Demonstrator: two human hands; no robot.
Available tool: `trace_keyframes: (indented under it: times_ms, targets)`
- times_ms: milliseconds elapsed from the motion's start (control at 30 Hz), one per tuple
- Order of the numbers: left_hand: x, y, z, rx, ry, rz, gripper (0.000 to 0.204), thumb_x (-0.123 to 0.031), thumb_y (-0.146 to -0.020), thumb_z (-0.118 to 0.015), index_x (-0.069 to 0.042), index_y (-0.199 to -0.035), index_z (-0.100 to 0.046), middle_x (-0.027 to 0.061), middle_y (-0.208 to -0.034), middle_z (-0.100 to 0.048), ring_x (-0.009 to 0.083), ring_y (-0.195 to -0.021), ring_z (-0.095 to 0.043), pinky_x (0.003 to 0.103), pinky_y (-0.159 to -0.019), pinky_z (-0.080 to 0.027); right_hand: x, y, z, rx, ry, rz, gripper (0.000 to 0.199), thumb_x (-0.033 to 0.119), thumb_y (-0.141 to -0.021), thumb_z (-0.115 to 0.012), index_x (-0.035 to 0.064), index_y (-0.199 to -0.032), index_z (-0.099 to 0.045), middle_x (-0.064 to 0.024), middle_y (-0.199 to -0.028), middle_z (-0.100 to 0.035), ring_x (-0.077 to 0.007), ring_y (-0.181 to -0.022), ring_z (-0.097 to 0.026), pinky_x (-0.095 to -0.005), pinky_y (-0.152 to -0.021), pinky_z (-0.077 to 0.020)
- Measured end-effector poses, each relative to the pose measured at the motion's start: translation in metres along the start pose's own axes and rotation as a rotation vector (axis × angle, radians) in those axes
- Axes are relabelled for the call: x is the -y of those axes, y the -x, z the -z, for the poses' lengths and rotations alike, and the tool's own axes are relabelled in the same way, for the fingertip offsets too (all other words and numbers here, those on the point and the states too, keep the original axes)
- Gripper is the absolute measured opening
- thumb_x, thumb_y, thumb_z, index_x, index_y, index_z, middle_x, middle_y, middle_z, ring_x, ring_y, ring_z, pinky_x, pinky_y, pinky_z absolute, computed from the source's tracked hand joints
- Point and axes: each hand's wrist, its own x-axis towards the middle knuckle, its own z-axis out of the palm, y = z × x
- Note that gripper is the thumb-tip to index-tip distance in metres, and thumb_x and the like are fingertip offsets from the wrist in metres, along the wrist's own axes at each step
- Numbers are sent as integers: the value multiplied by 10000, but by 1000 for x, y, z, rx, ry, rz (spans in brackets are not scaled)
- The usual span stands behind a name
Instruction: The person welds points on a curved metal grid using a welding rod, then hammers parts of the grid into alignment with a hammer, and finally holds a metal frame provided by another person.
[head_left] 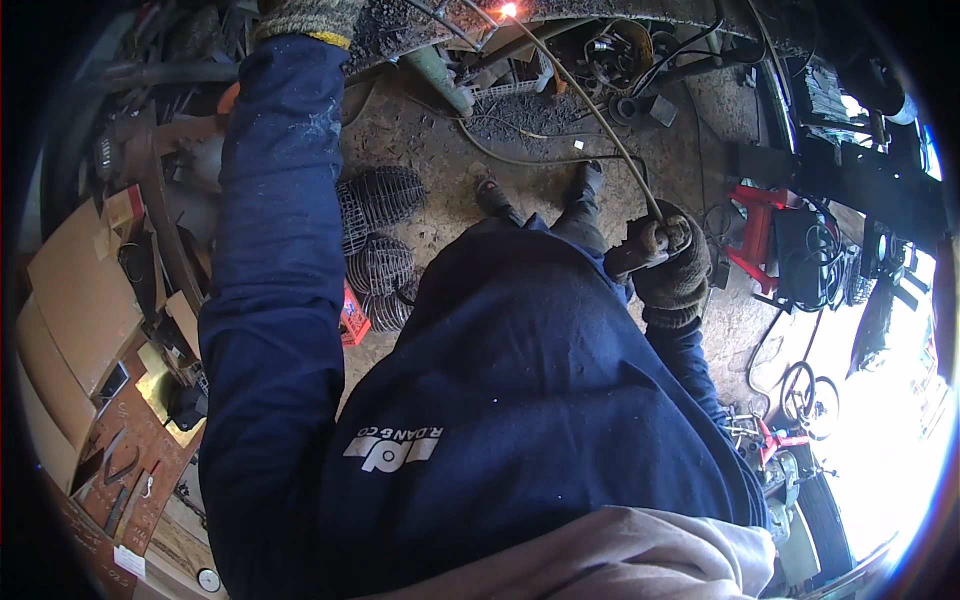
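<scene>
My right hand (pixel 682 262), in a dark knitted work glove, is closed around a welding electrode holder (pixel 640 252) to the right of my body. A long thin welding rod (pixel 590 103) slants from it up and left to the worktable's edge. At the rod's far tip a bright orange-white spot (pixel 508 10) glows, close to a small frame of bent metal rods (pixel 470 28). Stretched far forward, my left hand (pixel 308 18) rests at the table's left part in a knitted glove with a yellow cuff. The picture's top edge cuts off its fingers.
Along the top runs the dark, grit-covered worktable (pixel 400 30). Round wire cages (pixel 380 255) and a red crate (pixel 353 318) stand on the floor left of my legs. Cables (pixel 520 155) trail across it. Cardboard (pixel 75 290) lies left; a red stand (pixel 755 235) is right.
</scene>
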Motion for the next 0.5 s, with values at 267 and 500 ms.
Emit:
trace_keyframes:
  times_ms: [267, 500]
  targets:
    - [0, 0, 1, 15, 4, -25, 646, -537, -971, -661, 7, -1317, -625, 167, -1062, -686, 291, -980, -659, 425, -867, -523, 18, 1, 2, -66, -19, 210, 354, 199, -935, -734, 63, -1249, -641, -70, -1104, -706, -195, -969, -703, -342, -841, -574]
    - [1, -1, -2, 23, 17, -44, 655, -539, -968, -664, 16, -1315, -625, 164, -1045, -680, 287, -964, -654, 425, -859, -521, 6, -2, -15, -195, -533, -478, 379, 187, -873, -816, 32, -1189, -674, -35, -987, -720, -167, -848, -711, -333, -745, -581]
